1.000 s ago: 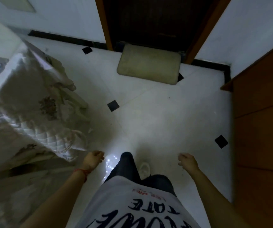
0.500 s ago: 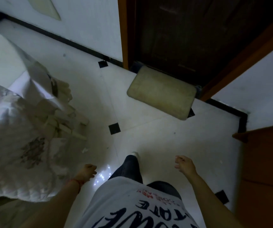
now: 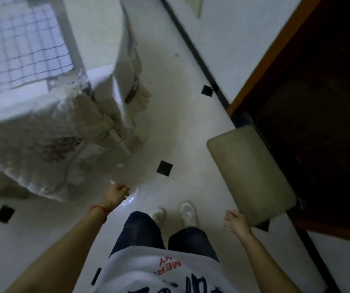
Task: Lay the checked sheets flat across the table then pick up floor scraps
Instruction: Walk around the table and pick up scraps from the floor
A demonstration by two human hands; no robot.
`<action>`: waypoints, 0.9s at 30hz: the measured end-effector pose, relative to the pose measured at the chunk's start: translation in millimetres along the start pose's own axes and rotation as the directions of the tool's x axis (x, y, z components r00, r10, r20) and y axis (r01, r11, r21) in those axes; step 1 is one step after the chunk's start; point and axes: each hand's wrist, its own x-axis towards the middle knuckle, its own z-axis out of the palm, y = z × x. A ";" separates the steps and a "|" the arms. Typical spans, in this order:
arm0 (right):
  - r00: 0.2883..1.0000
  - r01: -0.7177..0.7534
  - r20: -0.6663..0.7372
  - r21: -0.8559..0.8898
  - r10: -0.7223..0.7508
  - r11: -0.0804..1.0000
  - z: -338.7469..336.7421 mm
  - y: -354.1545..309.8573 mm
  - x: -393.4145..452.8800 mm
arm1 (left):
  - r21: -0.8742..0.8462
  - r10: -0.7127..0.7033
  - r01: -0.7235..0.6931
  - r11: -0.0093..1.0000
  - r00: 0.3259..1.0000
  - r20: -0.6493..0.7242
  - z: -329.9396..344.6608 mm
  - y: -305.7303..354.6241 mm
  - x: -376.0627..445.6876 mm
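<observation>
A checked sheet [image 3: 20, 45] lies on the table at the upper left, over a pale quilted cloth [image 3: 28, 157] that hangs off the table's corner. A small white scrap [image 3: 119, 165] lies on the white floor near that hanging cloth. My left hand [image 3: 117, 193] hangs low beside the cloth's edge with loosely curled fingers and holds nothing. My right hand [image 3: 236, 222] hangs at the right, also loosely curled and empty, just in front of the doormat.
A beige doormat [image 3: 250, 178] lies before a dark wooden door [image 3: 317, 102] at the right. The white tile floor [image 3: 180, 127] has small black diamond insets. My feet in white shoes [image 3: 187, 212] stand between both hands.
The view has swung left and tilted: the table and checked sheet now fill the upper left, the doormat has shifted right. Both hands stay low at my sides, empty.
</observation>
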 end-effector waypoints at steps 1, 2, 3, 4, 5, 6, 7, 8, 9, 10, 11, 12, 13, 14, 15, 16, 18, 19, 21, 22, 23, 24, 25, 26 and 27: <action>0.999 0.034 0.039 -0.068 -0.032 0.997 -5.9 -14.4 11.0 | -0.048 -0.049 0.047 0.998 0.998 -0.034 5.0 -13.1 -8.6; 0.995 0.073 0.073 -0.141 -0.063 0.987 -10.4 -29.1 21.0 | -0.096 -0.103 0.097 0.991 0.993 -0.062 11.3 -26.0 -18.2; 0.991 0.107 0.099 -0.215 -0.087 0.971 -12.8 -43.1 30.7 | -0.147 -0.160 0.147 0.978 0.983 -0.085 18.5 -38.8 -28.4; 0.987 0.141 0.119 -0.283 -0.111 0.949 -13.2 -56.5 38.5 | -0.197 -0.212 0.189 0.962 0.972 -0.099 26.6 -51.4 -38.5; 0.981 0.174 0.139 -0.340 -0.134 0.924 -11.4 -68.6 46.4 | -0.251 -0.257 0.225 0.942 0.961 -0.106 34.9 -63.1 -48.1; 0.976 0.202 0.162 -0.386 -0.149 0.900 -7.6 -80.4 52.2 | -0.307 -0.297 0.252 0.918 0.949 -0.109 43.1 -74.0 -57.3; 0.969 0.225 0.185 -0.415 -0.161 0.881 -1.6 -91.0 56.4 | -0.362 -0.334 0.275 0.891 0.936 -0.111 50.8 -84.2 -65.6; 0.962 0.253 0.212 -0.442 -0.174 0.861 7.3 -100.1 60.1 | -0.413 -0.367 0.292 0.863 0.923 -0.114 57.9 -93.7 -72.9; 0.953 0.276 0.244 -0.467 -0.177 0.840 18.8 -106.9 64.2 | -0.457 -0.395 0.305 0.836 0.911 -0.114 63.5 -102.9 -78.6; 0.945 0.296 0.279 -0.496 -0.174 0.816 32.1 -111.6 67.4 | -0.493 -0.416 0.311 0.812 0.902 -0.116 67.9 -112.3 -81.9; 0.936 0.312 0.308 -0.516 -0.167 0.798 47.0 -114.4 69.7 | -0.522 -0.436 0.317 0.791 0.892 -0.118 71.3 -121.5 -83.6; 0.929 0.327 0.334 -0.531 -0.162 0.782 62.2 -116.4 70.4 | -0.549 -0.453 0.322 0.772 0.883 -0.120 74.6 -130.3 -83.5; 0.921 0.343 0.355 -0.540 -0.161 0.769 78.3 -117.1 71.7 | -0.573 -0.470 0.324 0.753 0.874 -0.124 77.7 -138.9 -81.5; 0.910 0.362 0.381 -0.543 -0.162 0.757 95.2 -117.0 74.2 | -0.596 -0.483 0.323 0.736 0.866 -0.127 80.0 -146.3 -77.6; 0.899 0.379 0.407 -0.542 -0.161 0.750 112.4 -116.4 76.7 | -0.616 -0.492 0.321 0.720 0.861 -0.127 82.4 -153.5 -72.0; 0.889 0.393 0.430 -0.542 -0.157 0.743 129.9 -115.2 79.3 | -0.631 -0.499 0.318 0.708 0.857 -0.128 85.0 -160.5 -63.9; 0.868 0.417 0.476 -0.545 -0.141 0.728 164.8 -109.7 87.9 | -0.652 -0.504 0.312 0.691 0.855 -0.125 91.1 -172.7 -43.2; 0.859 0.430 0.493 -0.545 -0.139 0.720 182.1 -106.4 95.5 | -0.662 -0.502 0.306 0.684 0.856 -0.123 94.1 -178.1 -30.7; 0.839 0.463 0.522 -0.538 -0.153 0.704 218.0 -100.7 115.5 | -0.682 -0.493 0.289 0.672 0.861 -0.121 100.7 -190.0 0.1; 0.827 0.483 0.538 -0.532 -0.163 0.696 237.0 -97.5 128.3 | -0.686 -0.486 0.279 0.671 0.865 -0.123 104.5 -197.4 18.7; 0.813 0.505 0.556 -0.525 -0.173 0.685 255.8 -93.8 142.0 | -0.686 -0.478 0.273 0.674 0.869 -0.125 108.3 -205.0 37.7; 0.799 0.529 0.574 -0.524 -0.182 0.668 274.9 -89.7 156.9 | -0.689 -0.473 0.265 0.674 0.872 -0.128 111.8 -212.7 57.3; 0.785 0.552 0.589 -0.529 -0.189 0.644 294.1 -85.7 172.8 | -0.697 -0.470 0.254 0.671 0.872 -0.135 114.8 -220.6 76.6; 0.772 0.577 0.604 -0.533 -0.199 0.619 313.7 -81.3 190.1 | -0.703 -0.465 0.240 0.670 0.873 -0.145 117.6 -228.8 96.5; 0.757 0.602 0.619 -0.533 -0.211 0.594 334.6 -77.7 208.8 | -0.706 -0.457 0.224 0.672 0.875 -0.158 120.9 -237.9 117.2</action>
